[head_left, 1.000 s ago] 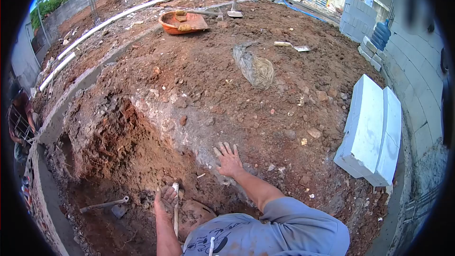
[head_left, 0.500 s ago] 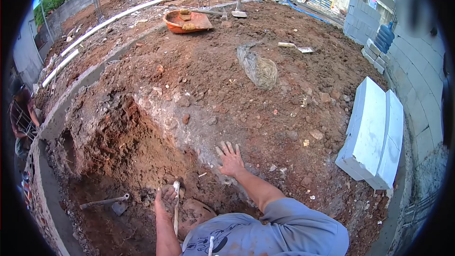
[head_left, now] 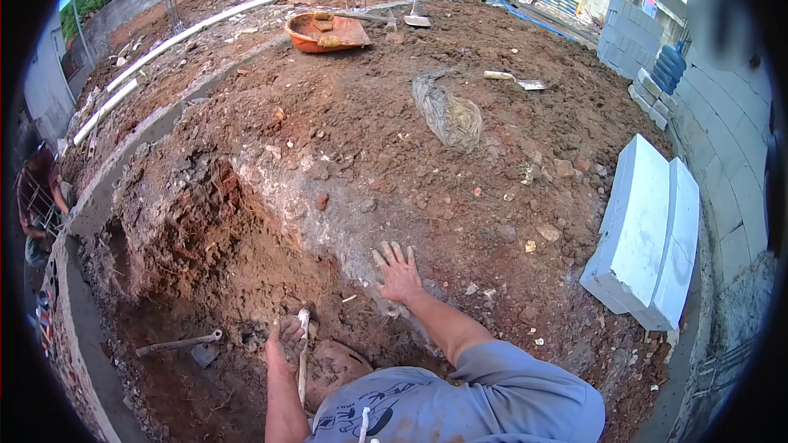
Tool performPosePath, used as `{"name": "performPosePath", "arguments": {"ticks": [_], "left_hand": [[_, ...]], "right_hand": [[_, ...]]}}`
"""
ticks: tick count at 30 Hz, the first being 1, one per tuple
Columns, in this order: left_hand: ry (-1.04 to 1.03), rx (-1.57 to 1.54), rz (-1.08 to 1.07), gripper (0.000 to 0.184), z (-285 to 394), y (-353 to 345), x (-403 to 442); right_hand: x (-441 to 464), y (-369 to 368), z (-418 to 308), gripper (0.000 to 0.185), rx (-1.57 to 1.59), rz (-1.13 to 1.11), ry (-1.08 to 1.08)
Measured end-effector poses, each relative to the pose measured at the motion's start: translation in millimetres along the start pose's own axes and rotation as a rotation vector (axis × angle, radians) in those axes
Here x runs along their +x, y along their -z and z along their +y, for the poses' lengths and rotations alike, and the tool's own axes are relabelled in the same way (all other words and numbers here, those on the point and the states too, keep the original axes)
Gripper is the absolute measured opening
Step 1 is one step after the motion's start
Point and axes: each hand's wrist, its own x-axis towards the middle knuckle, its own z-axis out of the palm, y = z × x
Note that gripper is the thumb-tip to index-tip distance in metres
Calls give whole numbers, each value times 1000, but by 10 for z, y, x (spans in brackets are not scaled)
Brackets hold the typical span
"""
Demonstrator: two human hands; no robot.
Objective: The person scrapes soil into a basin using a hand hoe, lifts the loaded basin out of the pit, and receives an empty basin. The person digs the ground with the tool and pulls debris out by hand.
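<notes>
My right hand (head_left: pixel 400 279) lies flat on the dirt bank at the edge of the dug pit, fingers spread. Down in the pit, my left hand (head_left: pixel 287 331) is held with its palm turned up and fingers loosely stretched, right beside an upright pale pipe (head_left: pixel 303 357) with a whitish top end. Whether the fingertips touch this pipe I cannot tell. A round brownish object (head_left: pixel 338 365), partly hidden by my shirt, sits behind the pipe. Left of my left hand, a second pipe (head_left: pixel 179 344) with a ring-like end lies on the pit floor next to a grey stone fragment (head_left: pixel 205 354).
A concrete edge (head_left: pixel 86 336) bounds the pit at left, where a co-worker (head_left: pixel 39 189) crouches. White blocks (head_left: pixel 640 234) stand at right. Beyond lie a plastic bag (head_left: pixel 447 112), a trowel (head_left: pixel 515 80), an orange wheelbarrow tray (head_left: pixel 328 33) and a shovel (head_left: pixel 417 20).
My left hand and the upright pipe appear slightly further left, with a small shift of the view. My right hand stays on the bank. A distant person in red has bent lower.
</notes>
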Motion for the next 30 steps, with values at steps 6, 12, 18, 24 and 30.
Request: {"name": "performPosePath", "arguments": {"ticks": [6,12,18,24,30], "left_hand": [[5,22,25,39,39,-9,-34],[4,30,13,39,-1,55,15],[12,29,9,42,-61,45,-13],[-1,-8,23,44,-73,83,-16],[-1,-2,46,42,-69,68,-31]], "right_hand": [[-2,-19,4,79,-4,-10,7],[-4,-58,11,78,2,6,8],[-3,-62,6,77,-3,12,9],[-9,-35,-2,80,31,16,-5],[-12,26,-8,80,15,-16,-5]]}}
